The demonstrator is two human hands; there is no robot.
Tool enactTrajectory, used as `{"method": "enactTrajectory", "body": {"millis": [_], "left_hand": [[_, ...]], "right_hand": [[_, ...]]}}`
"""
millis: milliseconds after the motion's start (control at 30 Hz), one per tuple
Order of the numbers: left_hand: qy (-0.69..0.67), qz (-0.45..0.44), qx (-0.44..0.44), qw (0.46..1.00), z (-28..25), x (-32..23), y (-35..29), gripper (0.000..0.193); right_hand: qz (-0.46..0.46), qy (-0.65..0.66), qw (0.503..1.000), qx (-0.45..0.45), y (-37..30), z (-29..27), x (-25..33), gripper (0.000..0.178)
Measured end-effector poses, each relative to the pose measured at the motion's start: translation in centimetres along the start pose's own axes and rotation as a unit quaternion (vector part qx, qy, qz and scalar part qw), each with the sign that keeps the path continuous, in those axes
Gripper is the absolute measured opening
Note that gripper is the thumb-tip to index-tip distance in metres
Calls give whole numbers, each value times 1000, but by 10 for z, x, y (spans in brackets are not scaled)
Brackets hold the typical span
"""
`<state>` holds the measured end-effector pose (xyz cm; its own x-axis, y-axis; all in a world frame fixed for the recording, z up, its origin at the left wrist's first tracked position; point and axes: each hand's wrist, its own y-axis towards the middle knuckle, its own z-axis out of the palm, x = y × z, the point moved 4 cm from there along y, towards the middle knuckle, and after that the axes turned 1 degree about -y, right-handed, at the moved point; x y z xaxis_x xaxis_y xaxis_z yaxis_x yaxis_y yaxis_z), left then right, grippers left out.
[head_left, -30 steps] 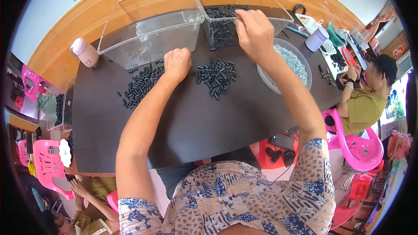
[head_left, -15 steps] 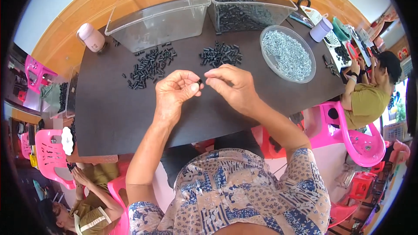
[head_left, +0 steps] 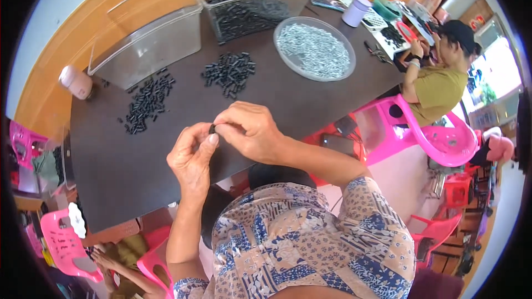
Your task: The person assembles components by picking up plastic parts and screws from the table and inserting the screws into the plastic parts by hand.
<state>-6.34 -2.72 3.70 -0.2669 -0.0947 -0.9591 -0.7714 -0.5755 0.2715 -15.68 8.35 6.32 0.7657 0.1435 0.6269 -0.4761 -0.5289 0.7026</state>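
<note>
Right hand (head_left: 250, 133) had closed in on the left hand (head_left: 191, 158) since earlier; left fingers (head_left: 208, 142) pinched a small black piece (head_left: 212, 128), right fingers (head_left: 226, 118) pressed together beside it.

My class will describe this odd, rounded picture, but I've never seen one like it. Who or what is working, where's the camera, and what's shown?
There's no machine: a person works bare-handed. Their head-worn fisheye camera looks down, bending straight edges. The left hand holds a small dark piece; the right hand has its fingertips at it. On the brown table lie two piles of black pieces, two clear bins and a round tray of silvery pieces.
</note>
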Motion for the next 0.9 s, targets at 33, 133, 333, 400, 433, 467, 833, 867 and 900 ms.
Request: {"method": "enactTrajectory", "body": {"millis": [33, 133, 333, 400, 433, 467, 833, 867, 900], "left_hand": [[-5, 1, 8, 1000, 3, 1, -1, 12], [-14, -10, 10, 1000, 5, 7, -1, 15], [-75, -86, 5, 993, 6, 28, -15, 15], [-81, -105, 14, 991, 9, 32, -18, 16], [-81, -104, 15, 991, 9, 34, -19, 16], [-81, -118, 25, 989, 11, 37, -20, 15], [-66, -154, 20, 986, 11, 45, -20, 16], [-66, -154, 21, 986, 10, 47, -20, 16], [-65, -154, 21, 986, 10, 48, -19, 15]], "right_hand": [[19, -4, 1000, 7, -3, -2, 0, 7], [-2, -14, 999, 32, -5, -14, -3, 7], [33, -341, 940, -1, 8, -128, -81, 8], [144, -419, 894, 68, 10, -162, -116, 9], [216, -451, 858, 116, 10, -170, -128, 10], [216, -451, 859, 115, 9, -172, -138, 10], [212, -378, 900, 56, 17, -188, -176, 13], [210, -363, 905, 71, 16, -186, -175, 13], [209, -348, 910, 86, 15, -184, -174, 12]]}}
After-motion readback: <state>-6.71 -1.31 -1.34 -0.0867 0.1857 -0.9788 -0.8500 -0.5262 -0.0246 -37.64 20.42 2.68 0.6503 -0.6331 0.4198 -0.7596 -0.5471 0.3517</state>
